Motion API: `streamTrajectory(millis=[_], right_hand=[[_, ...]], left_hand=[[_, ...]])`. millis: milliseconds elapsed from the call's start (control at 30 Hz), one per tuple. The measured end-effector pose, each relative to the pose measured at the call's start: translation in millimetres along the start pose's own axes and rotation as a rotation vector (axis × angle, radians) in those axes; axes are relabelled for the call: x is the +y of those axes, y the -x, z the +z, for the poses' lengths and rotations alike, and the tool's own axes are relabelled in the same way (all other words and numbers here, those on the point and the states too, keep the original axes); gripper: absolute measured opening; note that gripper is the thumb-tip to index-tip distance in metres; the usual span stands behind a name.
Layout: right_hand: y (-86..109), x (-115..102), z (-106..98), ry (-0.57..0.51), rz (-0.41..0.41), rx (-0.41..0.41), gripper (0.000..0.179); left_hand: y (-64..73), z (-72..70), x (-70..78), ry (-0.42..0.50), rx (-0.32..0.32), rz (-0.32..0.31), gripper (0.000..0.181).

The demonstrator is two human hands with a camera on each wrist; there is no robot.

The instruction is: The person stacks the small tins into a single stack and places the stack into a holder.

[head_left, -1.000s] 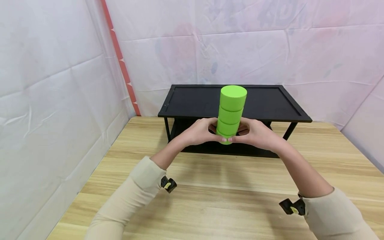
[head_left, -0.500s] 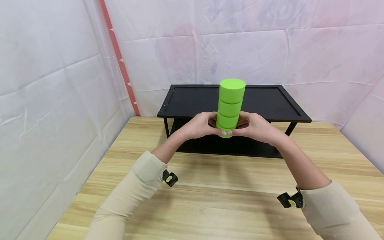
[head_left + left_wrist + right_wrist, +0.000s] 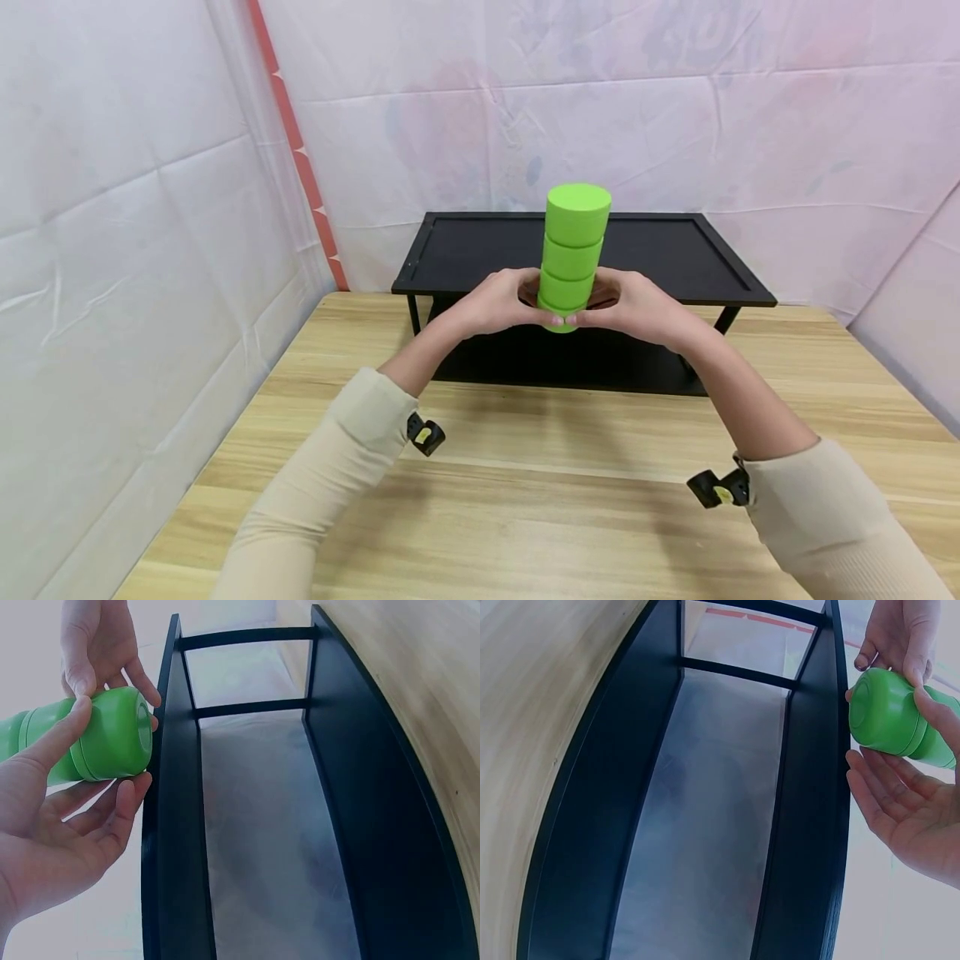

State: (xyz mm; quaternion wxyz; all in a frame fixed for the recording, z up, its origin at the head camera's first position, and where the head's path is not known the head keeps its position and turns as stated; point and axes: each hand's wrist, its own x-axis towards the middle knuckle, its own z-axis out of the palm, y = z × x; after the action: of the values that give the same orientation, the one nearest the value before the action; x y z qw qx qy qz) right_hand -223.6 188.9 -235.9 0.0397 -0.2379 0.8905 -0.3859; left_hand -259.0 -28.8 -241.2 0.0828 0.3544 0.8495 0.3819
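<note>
A bright green cylinder (image 3: 574,243), ringed by grooves like a stack of round cups, stands upright and tilts slightly in the head view. Its flat, wider top faces up. My left hand (image 3: 498,305) grips its lower end from the left, and my right hand (image 3: 639,307) grips it from the right. Both thumbs meet across its near side. In the left wrist view the recessed base of the green cylinder (image 3: 116,739) shows beside the edge of the black rack. The right wrist view shows fingers under the green cylinder (image 3: 885,712) too.
Behind the hands stands a low two-tier black rack (image 3: 472,254) with a rimmed top and thin legs. It rests on a wood-grain table (image 3: 525,517). White sheeting (image 3: 150,250) hangs at the left, back and right, with a red strip (image 3: 300,150) at the left corner.
Both hands have raised the green cylinder steadily and carried it slightly forward, so its top now overlaps the rack's back edge in the head view. The grip stays the same.
</note>
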Motion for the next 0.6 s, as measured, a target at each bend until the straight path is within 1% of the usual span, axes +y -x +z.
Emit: streamTrajectory(millis=[267,500,600], right_hand=[[-3.9,-2,-4,-0.025,0.002,-0.003,0.055],[-5.3,-5,-6,-0.031,0.021,0.038,0.053],[-5.6,-6,-8,-0.026,0.024,0.043,0.053]], left_hand=[[-4.7,-5.1,0.4,0.017,-0.01,-0.003,0.052],[-9.9,-10.2,1.6,0.013,-0.017,0.011,0.053],[-11.6,-11.9,2.4,0.018,-0.019,0.015,0.053]])
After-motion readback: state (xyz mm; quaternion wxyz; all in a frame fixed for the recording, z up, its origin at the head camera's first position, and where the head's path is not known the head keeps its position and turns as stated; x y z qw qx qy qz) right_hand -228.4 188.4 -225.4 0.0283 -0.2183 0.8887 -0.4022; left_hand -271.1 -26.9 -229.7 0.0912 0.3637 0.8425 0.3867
